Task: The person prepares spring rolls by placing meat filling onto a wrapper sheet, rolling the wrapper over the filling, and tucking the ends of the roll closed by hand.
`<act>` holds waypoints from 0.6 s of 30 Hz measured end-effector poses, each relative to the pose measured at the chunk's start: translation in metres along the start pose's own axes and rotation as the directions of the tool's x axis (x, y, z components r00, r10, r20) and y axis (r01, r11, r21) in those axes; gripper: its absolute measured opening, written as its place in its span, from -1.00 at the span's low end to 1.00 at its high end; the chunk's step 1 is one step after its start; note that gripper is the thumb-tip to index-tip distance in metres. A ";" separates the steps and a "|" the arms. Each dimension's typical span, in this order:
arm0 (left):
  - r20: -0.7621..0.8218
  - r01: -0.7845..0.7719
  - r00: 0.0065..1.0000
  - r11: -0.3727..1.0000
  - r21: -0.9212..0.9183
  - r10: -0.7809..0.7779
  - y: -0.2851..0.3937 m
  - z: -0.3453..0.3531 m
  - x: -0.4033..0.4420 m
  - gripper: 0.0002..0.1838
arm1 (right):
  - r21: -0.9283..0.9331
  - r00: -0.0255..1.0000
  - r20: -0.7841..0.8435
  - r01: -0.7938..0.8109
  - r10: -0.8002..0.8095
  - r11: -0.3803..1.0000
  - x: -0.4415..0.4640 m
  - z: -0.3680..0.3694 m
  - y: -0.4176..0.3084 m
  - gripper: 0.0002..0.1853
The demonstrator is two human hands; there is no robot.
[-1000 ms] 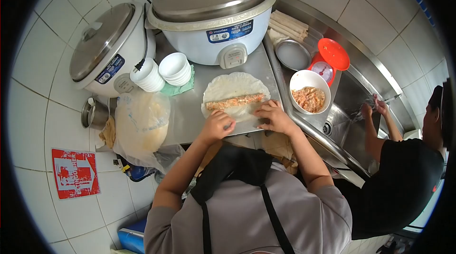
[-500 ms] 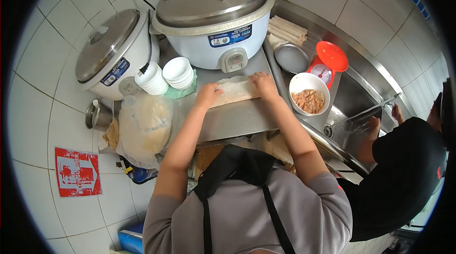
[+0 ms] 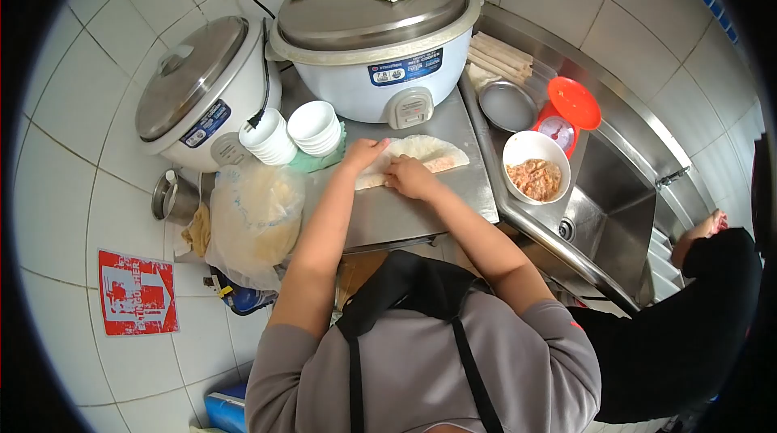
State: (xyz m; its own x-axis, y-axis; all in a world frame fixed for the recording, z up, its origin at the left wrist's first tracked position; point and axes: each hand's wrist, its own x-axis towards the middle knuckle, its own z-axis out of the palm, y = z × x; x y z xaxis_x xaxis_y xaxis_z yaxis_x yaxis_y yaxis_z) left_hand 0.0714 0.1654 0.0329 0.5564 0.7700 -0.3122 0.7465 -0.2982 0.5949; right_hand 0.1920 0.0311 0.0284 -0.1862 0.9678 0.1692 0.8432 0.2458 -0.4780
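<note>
A thin round spring roll wrapper point(image 3: 421, 146) lies on the steel counter, with a long strip of meat filling point(image 3: 445, 163) along its near side. At the wrapper's left edge, my left hand point(image 3: 367, 156) is closed, thumb toward the middle. My right hand point(image 3: 411, 177) has its fingers curled together on the filling and the wrapper's near edge, left of centre. Its fingertips are partly hidden. A white bowl of meat filling point(image 3: 534, 179) stands to the right of my hands.
Two rice cookers point(image 3: 380, 69) stand behind. Stacked white bowls point(image 3: 314, 127) and a plastic bag of wrappers point(image 3: 257, 218) are on the left. To the right are finished rolls point(image 3: 498, 57), a metal pan point(image 3: 507, 105), a red scale point(image 3: 558, 129), a sink point(image 3: 607, 190) and a co-worker point(image 3: 672, 312).
My right hand has moved left from the roll's right end. The wrapper's far part now lies open, showing the filling. The co-worker has moved away from the tap, where water no longer runs.
</note>
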 end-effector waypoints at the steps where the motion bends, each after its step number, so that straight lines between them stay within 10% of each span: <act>1: -0.007 0.017 1.000 1.000 -0.016 -0.017 0.000 0.001 0.001 -0.30 | 0.024 0.999 0.037 -0.029 0.028 0.999 0.006 -0.004 -0.001 -0.79; 8: 0.112 0.009 0.993 0.940 -0.341 0.031 -0.014 0.012 0.013 -0.18 | 0.026 0.958 0.283 -0.051 0.042 0.998 0.022 0.006 -0.014 -0.76; 18: -0.025 -0.073 0.997 0.978 -0.197 0.069 -0.009 0.017 0.007 -0.14 | 0.000 0.978 0.180 -0.110 0.108 0.994 0.009 -0.010 -0.007 -0.76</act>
State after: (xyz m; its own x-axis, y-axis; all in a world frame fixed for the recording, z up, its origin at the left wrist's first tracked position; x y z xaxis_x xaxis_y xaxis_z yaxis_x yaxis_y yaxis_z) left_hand 0.0751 0.1639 0.0128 0.5977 0.7611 -0.2519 0.6174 -0.2366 0.7502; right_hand 0.1897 0.0370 0.0423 -0.1818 0.9825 -0.0414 0.8585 0.1381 -0.4939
